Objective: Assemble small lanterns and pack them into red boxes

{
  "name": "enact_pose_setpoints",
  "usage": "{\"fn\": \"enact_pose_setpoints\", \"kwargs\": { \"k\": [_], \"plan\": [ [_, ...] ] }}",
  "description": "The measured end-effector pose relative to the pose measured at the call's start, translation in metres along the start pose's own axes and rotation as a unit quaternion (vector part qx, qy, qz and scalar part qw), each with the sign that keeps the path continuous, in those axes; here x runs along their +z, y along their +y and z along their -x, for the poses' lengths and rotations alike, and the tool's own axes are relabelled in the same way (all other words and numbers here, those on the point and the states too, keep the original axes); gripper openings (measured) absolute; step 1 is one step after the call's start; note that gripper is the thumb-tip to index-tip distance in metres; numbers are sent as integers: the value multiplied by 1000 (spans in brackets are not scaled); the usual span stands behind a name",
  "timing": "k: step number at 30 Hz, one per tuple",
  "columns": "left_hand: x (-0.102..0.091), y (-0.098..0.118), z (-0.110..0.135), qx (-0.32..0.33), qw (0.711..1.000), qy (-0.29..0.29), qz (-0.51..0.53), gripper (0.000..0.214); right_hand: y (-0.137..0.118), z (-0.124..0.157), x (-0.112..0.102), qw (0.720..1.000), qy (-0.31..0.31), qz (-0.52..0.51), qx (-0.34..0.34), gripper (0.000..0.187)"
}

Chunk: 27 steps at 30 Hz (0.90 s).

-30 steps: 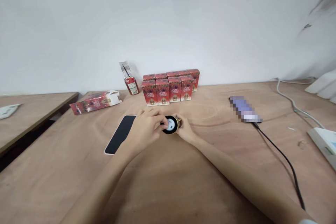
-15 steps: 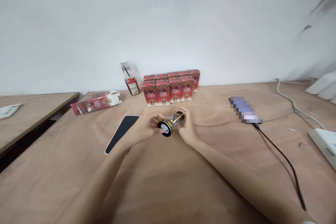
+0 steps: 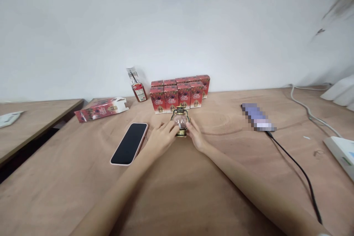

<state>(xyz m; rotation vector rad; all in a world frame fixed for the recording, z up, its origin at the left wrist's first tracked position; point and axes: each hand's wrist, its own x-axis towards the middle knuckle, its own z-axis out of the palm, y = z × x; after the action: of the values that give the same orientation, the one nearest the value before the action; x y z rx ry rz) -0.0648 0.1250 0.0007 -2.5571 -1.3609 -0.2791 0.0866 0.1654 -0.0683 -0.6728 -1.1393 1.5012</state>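
A small gold-and-black lantern (image 3: 180, 121) with a clear rounded globe stands upright between my hands, just in front of several red Christmas boxes (image 3: 170, 99). My left hand (image 3: 163, 135) is closed on its lower left side, fingertips at the base. From the right, my right hand (image 3: 195, 136) grips the lantern's other side with thumb and fingers. To the left of my left forearm lies a phone (image 3: 129, 143) with a pink case and a dark screen.
An opened red carton (image 3: 101, 109) lies at the left, beside a small bottle with a red label (image 3: 139, 91). On the right are a second phone (image 3: 257, 117) with a black cable (image 3: 300, 167) and a white device (image 3: 341, 155). Behind the wooden table (image 3: 221, 191) rises a wall.
The lantern has turned from lying tilted, base toward me, to upright. My left hand has shifted onto its lower side, and more of the pink-cased phone shows.
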Motion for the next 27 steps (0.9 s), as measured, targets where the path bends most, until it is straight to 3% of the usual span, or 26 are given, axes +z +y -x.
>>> {"fn": "enact_pose_setpoints", "kwargs": {
  "k": [3, 7, 10, 12, 15, 21, 27],
  "plan": [
    [-8, -1, -1, 10, 998, -68, -4, 14, -3, 1, 5, 999, 9, 32, -23, 49],
    [-18, -19, 4, -94, 971, -220, -7, 32, -6, 1, 9, 998, 27, 56, -19, 50],
    [-21, -34, 11, -140, 941, -309, -7, 23, -8, 2, 9, 997, 10, 72, -14, 48],
    [-23, -39, 12, -139, 931, -336, 2, 16, -8, 3, 8, 997, 10, 81, -12, 47],
    [-26, -38, 12, -123, 937, -326, -21, 17, -9, 4, 9, 996, 15, 83, -9, 45],
    [-17, -19, 11, -119, 956, -251, -90, 24, -11, 5, 10, 997, 14, 78, -13, 44],
    [-6, -7, 8, -115, 959, -235, -110, 20, -11, 5, 9, 996, 12, 80, -24, 43]
  ]
}}
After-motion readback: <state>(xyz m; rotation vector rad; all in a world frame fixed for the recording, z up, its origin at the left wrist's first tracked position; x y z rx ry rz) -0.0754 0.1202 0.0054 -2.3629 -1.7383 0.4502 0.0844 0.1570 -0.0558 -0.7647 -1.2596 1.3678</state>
